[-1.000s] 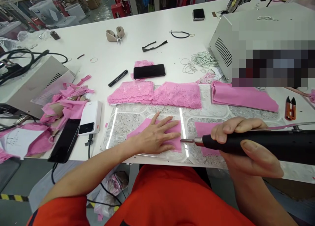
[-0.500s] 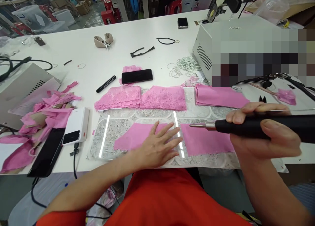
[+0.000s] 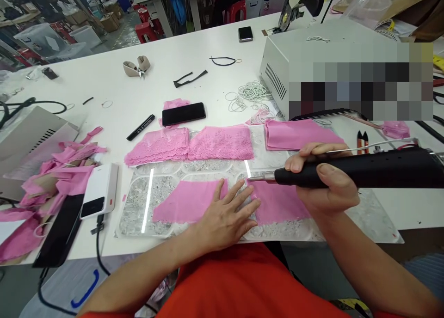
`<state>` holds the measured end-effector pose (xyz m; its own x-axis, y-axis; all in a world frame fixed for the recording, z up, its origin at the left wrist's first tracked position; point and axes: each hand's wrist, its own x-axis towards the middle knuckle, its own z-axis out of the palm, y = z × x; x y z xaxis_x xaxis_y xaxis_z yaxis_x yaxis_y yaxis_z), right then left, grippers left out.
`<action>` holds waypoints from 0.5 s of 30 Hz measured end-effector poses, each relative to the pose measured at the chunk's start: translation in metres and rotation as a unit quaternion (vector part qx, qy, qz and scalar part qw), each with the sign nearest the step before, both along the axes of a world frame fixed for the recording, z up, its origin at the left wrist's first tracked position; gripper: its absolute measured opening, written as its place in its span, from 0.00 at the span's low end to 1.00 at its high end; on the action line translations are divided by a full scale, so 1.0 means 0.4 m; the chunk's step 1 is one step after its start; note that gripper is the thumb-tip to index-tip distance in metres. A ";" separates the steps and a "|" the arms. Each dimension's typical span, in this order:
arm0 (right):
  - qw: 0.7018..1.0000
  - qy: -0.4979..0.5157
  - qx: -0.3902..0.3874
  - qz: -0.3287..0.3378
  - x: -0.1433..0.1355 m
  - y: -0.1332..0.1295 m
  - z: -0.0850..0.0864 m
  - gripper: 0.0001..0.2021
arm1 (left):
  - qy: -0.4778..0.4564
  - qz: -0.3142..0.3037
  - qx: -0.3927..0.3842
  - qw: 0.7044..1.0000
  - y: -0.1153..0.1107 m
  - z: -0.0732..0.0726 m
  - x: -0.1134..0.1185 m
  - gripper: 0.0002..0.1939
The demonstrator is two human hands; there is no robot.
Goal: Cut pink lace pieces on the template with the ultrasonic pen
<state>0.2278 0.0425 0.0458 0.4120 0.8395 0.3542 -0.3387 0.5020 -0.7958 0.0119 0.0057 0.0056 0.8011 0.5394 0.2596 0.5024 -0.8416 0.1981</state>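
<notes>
My left hand (image 3: 224,218) lies flat with fingers spread, pressing on the right end of a pink fabric piece (image 3: 183,202). Its fingertips reach the left edge of a second pink fabric piece (image 3: 277,204). Both pieces lie on a clear, grey-speckled sheet (image 3: 135,207). In my right hand (image 3: 326,198) is a thick black handheld tool (image 3: 381,168), held level with its thin metal tip pointing left. The tip is at the upper left corner of the second piece, just beyond my left fingers. Whether it touches the fabric, I cannot tell.
Stacked pink lace pieces (image 3: 220,142) and a folded pink cloth (image 3: 298,135) lie behind the sheet. A phone (image 3: 183,114) and a marker (image 3: 140,127) sit farther back. Pink scraps (image 3: 71,170) and a white power bank (image 3: 104,184) are left. A grey machine box (image 3: 277,68) stands back right.
My right hand has moved the black tool left, bringing its tip to the second piece's corner. My left hand has shifted slightly right on the fabric. The whole view has shifted a little.
</notes>
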 end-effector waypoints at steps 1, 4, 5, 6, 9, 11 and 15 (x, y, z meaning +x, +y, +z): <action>1.000 -0.003 0.002 0.005 0.000 0.000 -0.001 0.07 | 0.002 -0.001 -0.001 1.000 0.000 0.000 0.000 0.20; 1.000 -0.006 0.021 0.011 0.001 0.002 -0.007 0.07 | 0.000 -0.002 -0.004 1.000 0.000 -0.002 0.000 0.21; 1.000 -0.006 0.026 0.012 0.002 0.002 -0.008 0.07 | -0.003 -0.002 -0.006 1.000 0.000 -0.003 0.001 0.20; 0.999 -0.007 0.028 0.013 0.002 0.002 -0.010 0.07 | -0.005 -0.002 -0.007 1.000 0.000 -0.004 0.001 0.20; 0.999 -0.012 0.025 0.020 0.002 -0.001 -0.013 0.06 | -0.008 -0.002 -0.002 1.000 0.001 -0.007 0.001 0.20; 0.999 -0.020 0.024 0.022 -0.001 -0.002 -0.014 0.05 | -0.002 -0.004 -0.003 1.000 0.002 -0.007 0.002 0.20; 1.000 -0.016 0.023 0.014 0.000 -0.002 -0.005 0.05 | 0.010 -0.003 -0.018 1.000 0.000 0.008 0.002 0.21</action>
<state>0.2277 0.0418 0.0437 0.3762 0.8330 0.4057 -0.3278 0.5292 -0.7826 0.0128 0.0056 0.0086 0.8091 0.5430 0.2248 0.5013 -0.8373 0.2183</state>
